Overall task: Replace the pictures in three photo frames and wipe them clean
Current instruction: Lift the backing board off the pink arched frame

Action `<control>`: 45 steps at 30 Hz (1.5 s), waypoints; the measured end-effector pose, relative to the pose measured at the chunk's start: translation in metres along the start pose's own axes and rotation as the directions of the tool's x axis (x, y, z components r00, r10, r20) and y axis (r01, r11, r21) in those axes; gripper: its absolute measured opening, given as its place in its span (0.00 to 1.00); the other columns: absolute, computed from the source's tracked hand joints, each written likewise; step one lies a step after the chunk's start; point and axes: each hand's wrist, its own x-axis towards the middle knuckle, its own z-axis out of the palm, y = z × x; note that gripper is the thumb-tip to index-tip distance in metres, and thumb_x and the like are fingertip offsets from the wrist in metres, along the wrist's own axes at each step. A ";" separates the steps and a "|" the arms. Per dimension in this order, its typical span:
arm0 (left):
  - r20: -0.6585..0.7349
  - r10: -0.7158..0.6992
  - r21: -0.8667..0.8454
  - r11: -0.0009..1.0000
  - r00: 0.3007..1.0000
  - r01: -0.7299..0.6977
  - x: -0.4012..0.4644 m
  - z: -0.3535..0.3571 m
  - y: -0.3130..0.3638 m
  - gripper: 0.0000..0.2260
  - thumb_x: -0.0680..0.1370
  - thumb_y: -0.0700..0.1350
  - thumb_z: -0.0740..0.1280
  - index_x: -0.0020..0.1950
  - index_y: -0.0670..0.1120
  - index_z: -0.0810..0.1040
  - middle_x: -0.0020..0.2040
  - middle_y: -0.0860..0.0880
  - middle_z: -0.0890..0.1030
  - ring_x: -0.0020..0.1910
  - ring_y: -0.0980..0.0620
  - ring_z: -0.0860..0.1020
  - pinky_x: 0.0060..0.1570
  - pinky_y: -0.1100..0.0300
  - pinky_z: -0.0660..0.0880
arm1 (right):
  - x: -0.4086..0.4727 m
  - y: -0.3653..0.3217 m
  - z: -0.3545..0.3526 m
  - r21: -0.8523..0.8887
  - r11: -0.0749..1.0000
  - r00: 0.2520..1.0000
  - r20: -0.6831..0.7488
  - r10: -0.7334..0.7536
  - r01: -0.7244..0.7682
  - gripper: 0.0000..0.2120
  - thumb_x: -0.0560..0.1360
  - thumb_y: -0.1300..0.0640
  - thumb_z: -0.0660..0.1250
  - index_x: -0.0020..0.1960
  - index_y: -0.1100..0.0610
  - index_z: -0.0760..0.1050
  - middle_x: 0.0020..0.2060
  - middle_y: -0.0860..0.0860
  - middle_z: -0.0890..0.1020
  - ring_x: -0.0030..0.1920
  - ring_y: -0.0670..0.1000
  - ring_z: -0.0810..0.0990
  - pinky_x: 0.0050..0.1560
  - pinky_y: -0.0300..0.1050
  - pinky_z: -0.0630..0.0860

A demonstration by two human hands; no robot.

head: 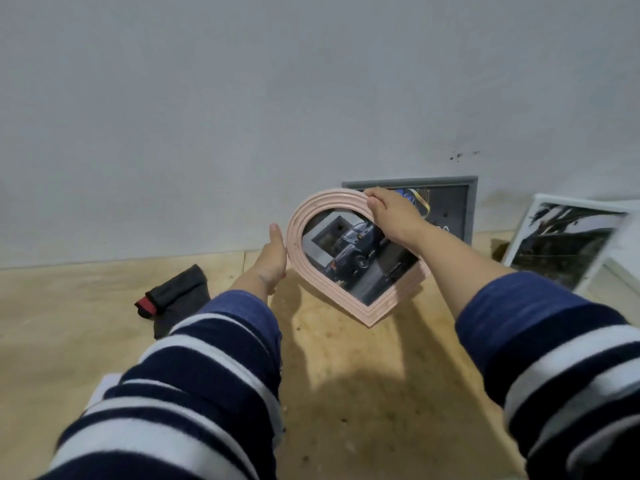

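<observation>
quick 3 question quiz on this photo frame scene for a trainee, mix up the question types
1. True or false: both hands touch the pink heart frame.
2. Which frame leans on the wall right behind the heart frame? A) grey frame B) white frame C) gold frame
3. What lies on the table left of the left hand?

Key
1. True: the left hand is on its left edge, and the right hand grips its top.
2. A, the grey frame; the white frame is further right.
3. A dark cloth with a red edge.
</observation>
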 end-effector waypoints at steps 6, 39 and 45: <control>0.024 0.087 0.020 0.996 0.996 -0.087 -0.041 0.056 0.012 0.35 0.81 0.62 0.36 0.69 0.43 0.70 0.68 0.44 0.72 0.70 0.46 0.67 0.71 0.50 0.56 | -0.043 0.029 -0.019 -0.241 0.965 0.993 0.078 -0.083 0.100 0.14 0.82 0.51 0.53 0.60 0.48 0.75 0.52 0.56 0.76 0.50 0.59 0.77 0.50 0.49 0.72; -0.122 -0.001 0.498 0.865 0.993 0.063 -0.106 0.117 -0.111 0.14 0.73 0.35 0.67 0.58 0.38 0.79 0.59 0.42 0.80 0.60 0.42 0.76 0.58 0.54 0.72 | -0.267 0.096 0.055 -0.499 0.562 0.751 0.404 -0.523 0.660 0.20 0.64 0.57 0.77 0.54 0.52 0.75 0.43 0.51 0.79 0.39 0.52 0.79 0.26 0.41 0.66; -0.105 0.026 0.598 0.801 0.994 0.042 -0.105 0.123 -0.124 0.07 0.73 0.38 0.66 0.50 0.42 0.79 0.54 0.44 0.80 0.51 0.45 0.76 0.54 0.55 0.73 | -0.275 0.106 0.072 -0.468 0.566 0.734 0.411 -0.541 0.679 0.10 0.65 0.55 0.77 0.42 0.52 0.78 0.35 0.50 0.78 0.34 0.53 0.78 0.22 0.41 0.70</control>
